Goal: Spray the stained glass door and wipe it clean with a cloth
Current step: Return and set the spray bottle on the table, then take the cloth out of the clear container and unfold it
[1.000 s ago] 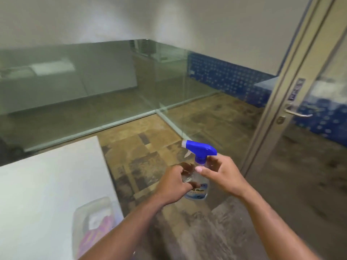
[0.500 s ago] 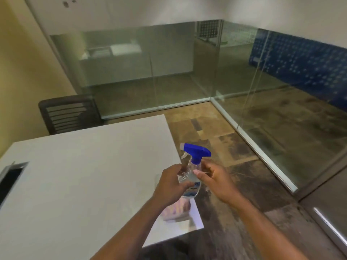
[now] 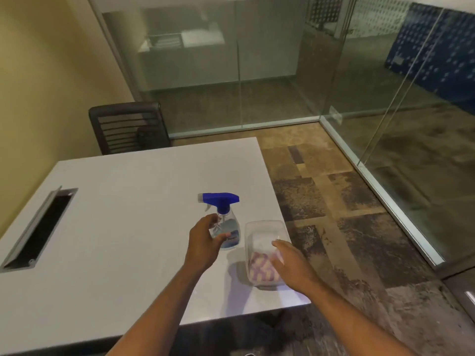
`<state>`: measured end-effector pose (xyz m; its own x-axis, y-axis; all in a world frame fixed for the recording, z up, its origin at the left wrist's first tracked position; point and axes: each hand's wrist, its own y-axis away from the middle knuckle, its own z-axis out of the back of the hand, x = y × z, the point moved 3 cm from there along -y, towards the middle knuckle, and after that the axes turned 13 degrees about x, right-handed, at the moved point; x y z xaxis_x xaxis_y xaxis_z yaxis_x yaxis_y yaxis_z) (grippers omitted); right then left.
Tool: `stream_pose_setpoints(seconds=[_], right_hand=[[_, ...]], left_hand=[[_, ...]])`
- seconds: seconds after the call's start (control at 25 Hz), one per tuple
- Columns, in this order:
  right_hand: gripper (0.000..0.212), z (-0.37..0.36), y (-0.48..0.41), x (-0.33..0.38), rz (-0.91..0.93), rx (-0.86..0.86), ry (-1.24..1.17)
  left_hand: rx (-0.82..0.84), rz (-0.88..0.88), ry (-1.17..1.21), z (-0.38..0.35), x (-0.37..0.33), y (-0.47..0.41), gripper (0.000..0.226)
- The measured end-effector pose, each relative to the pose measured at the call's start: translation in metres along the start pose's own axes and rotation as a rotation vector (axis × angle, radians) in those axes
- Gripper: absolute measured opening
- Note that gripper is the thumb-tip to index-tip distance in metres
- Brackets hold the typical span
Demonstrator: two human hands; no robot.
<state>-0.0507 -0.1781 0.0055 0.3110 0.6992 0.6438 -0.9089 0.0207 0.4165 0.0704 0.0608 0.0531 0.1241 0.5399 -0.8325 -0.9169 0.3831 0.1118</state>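
While the right hand (image 3: 290,265) is hovering open over the tub (image 3: 264,228), holding nothing, fingers above the striped cloth (image 3: 259,269) lying inside, the left hand (image 3: 203,242) is gripping the bottle (image 3: 227,227), which is standing upright on the table (image 3: 123,227) just left of the tub; the chair (image 3: 128,127) and glass wall (image 3: 257,68) are sitting beyond

White table (image 3: 115,227) — spray bottle (image 3: 227,231), clear tub (image 3: 264,227) on it.

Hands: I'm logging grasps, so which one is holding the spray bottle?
The left hand, wrapped around the bottle. The right hand reaches open over the tub.
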Motion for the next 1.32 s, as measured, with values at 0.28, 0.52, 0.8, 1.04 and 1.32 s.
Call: stream_pose_setpoints(seconds=[0.28,0.52,0.8,1.04,1.32], right_hand=[[0.058,-0.039,-0.016,-0.017,-0.063,0.088,0.285],[0.057,-0.047,-0.017,-0.025,-0.057,0.098,0.359],[0.051,-0.039,-0.021,-0.033,-0.080,0.152,0.465],[0.041,-0.028,-0.027,-0.035,-0.089,0.194,0.525],[0.059,-0.020,-0.035,-0.037,-0.116,0.281,0.407]], left_hand=[[0.008,0.145,0.016,-0.001,0.066,-0.004,0.044],[0.011,0.209,0.076,-0.010,0.093,-0.002,0.039],[0.052,0.201,0.088,-0.016,0.102,-0.004,0.030],[0.079,0.198,0.107,-0.020,0.104,-0.005,0.034],[0.065,0.230,0.145,-0.029,0.097,0.014,0.069]])
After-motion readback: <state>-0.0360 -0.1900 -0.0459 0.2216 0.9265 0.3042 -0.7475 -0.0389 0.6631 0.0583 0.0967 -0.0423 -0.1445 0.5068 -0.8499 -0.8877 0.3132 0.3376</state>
